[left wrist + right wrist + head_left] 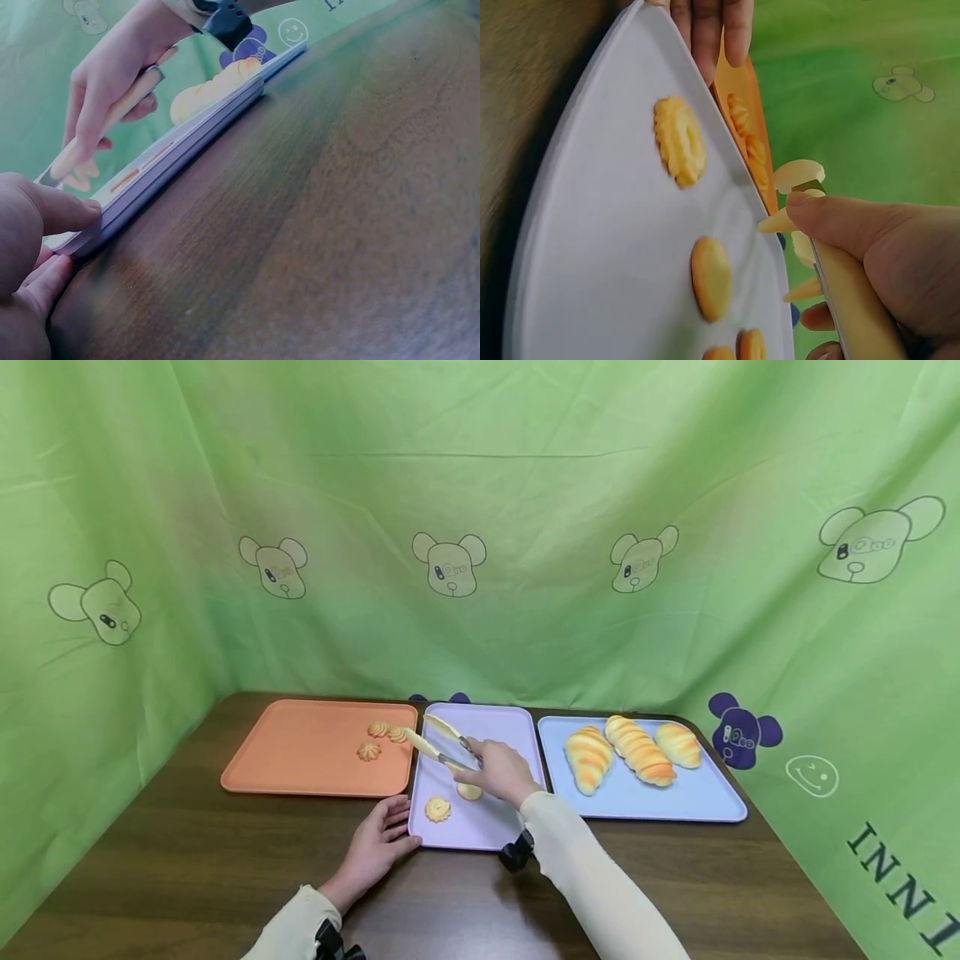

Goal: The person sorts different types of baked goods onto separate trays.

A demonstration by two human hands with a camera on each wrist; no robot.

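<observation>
My right hand (501,770) grips a pair of cream-tipped tongs (433,752) over the lavender tray (487,831). The tongs' tips are spread apart and point toward the orange tray; no cookie shows between them. One tip lies close to a swirled cookie (397,735) at the orange tray's right side. On the lavender tray lie a flower-shaped cookie (680,142), an oval cookie (711,279) and other cookies (751,346) cut off by the frame. My left hand (378,839) touches that tray's near left corner, thumb (79,214) on the rim, fingers extended along the side.
The orange tray (300,768) stands left, holding more swirled cookies (368,751). At the right a light blue tray (697,802) carries a croissant-like bread (588,760), a long striped roll (641,752) and a smaller one (678,745). Green printed cloth (480,635) hangs behind the brown table (187,868).
</observation>
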